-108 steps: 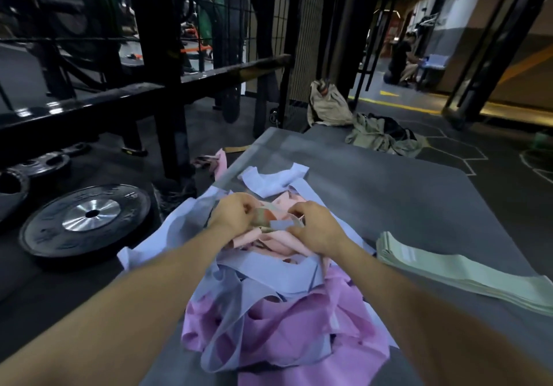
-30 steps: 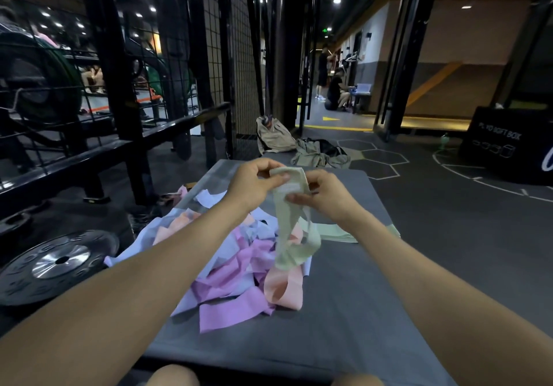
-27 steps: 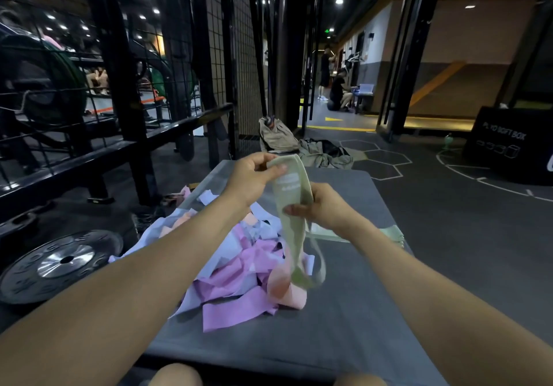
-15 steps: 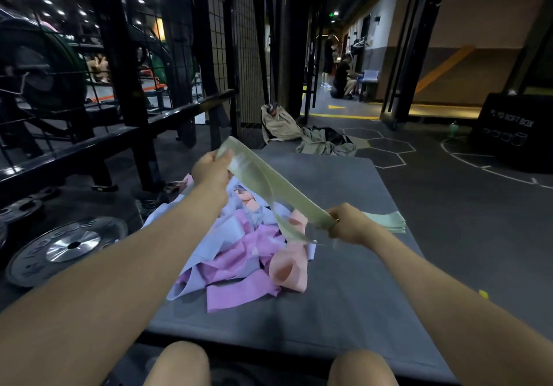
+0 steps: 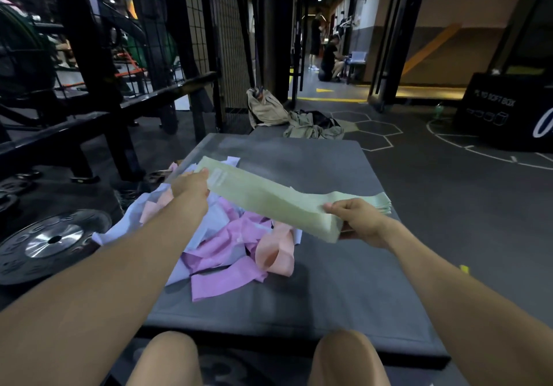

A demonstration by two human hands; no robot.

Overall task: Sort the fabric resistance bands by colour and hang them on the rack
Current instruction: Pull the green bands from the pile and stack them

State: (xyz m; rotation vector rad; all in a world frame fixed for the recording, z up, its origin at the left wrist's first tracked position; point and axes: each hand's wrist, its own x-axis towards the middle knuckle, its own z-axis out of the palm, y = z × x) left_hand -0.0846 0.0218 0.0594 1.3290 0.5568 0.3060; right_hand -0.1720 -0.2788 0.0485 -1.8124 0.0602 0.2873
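Note:
I hold a pale green fabric band [image 5: 269, 198] stretched flat between both hands above the grey mat [image 5: 344, 290]. My left hand [image 5: 191, 183] grips its far left end, and my right hand [image 5: 359, 221] pinches its near right end. Under the band lies a loose heap of pink, lilac and peach bands [image 5: 227, 245]. A small stack of green bands [image 5: 384, 203] peeks out behind my right hand, mostly hidden by it.
A black weight plate [image 5: 51, 242] lies on the floor left of the mat, beside a black steel rack [image 5: 98, 86]. Bags and clothes [image 5: 299, 119] sit beyond the mat's far edge. A black soft box [image 5: 508, 110] stands far right. Two people are far back.
The green band went from hanging as a loop between my hands to being pulled out flat and taut. My left hand moved away leftward, my right hand down and to the right.

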